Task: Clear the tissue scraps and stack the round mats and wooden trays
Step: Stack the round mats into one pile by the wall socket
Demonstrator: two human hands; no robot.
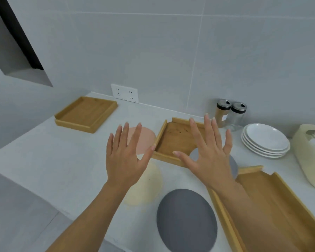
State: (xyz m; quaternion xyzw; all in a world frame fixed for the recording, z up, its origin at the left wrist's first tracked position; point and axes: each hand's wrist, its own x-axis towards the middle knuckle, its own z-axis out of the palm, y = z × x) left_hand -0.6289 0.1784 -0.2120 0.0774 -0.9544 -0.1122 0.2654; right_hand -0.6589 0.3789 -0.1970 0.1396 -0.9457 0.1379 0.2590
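Both hands spread flat over the white counter, nothing in either one

Biggest stuff first: 3 wooden trays, all apart - one at the near right, one in the middle, one far left by the wall. The left hand and right hand hover palms down with fingers straight and fanned wide. 4 round mats lie unstacked: a dark gray mat closest, a cream mat partly under the left hand, a pink mat just beside the middle tray, and a second gray mat peeking out behind the right hand. Then a stack of white plates on the right - and 2 small jars against the wall.
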